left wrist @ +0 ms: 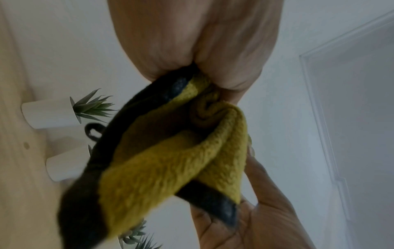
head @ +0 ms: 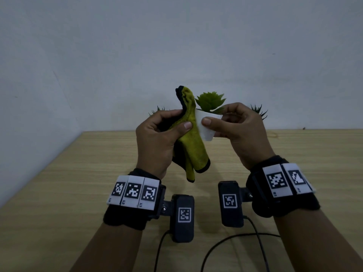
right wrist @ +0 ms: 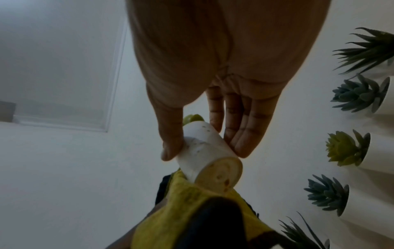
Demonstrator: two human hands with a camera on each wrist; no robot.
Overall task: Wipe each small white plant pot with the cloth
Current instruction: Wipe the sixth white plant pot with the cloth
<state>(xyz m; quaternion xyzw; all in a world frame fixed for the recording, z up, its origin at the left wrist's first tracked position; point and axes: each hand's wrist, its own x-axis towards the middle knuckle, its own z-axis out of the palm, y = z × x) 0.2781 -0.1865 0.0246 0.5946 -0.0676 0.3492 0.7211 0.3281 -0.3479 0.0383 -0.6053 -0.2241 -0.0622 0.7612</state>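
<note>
My right hand (head: 233,124) holds a small white pot (head: 206,126) with a green succulent (head: 211,102) up above the table, thumb on the near side and fingers behind. In the right wrist view the pot (right wrist: 204,151) shows faint dirty marks and a tan base. My left hand (head: 163,132) grips a yellow-green cloth (head: 191,146) with a dark edge, bunched and pressed against the pot's left side. The left wrist view shows the cloth (left wrist: 170,160) crumpled under my palm.
A wooden table (head: 78,173) meets a pale wall. Several other white pots with plants (right wrist: 345,148) stand in a row along the wall; two pots (left wrist: 49,114) show in the left wrist view. Camera cables (head: 235,238) trail near the table's front edge.
</note>
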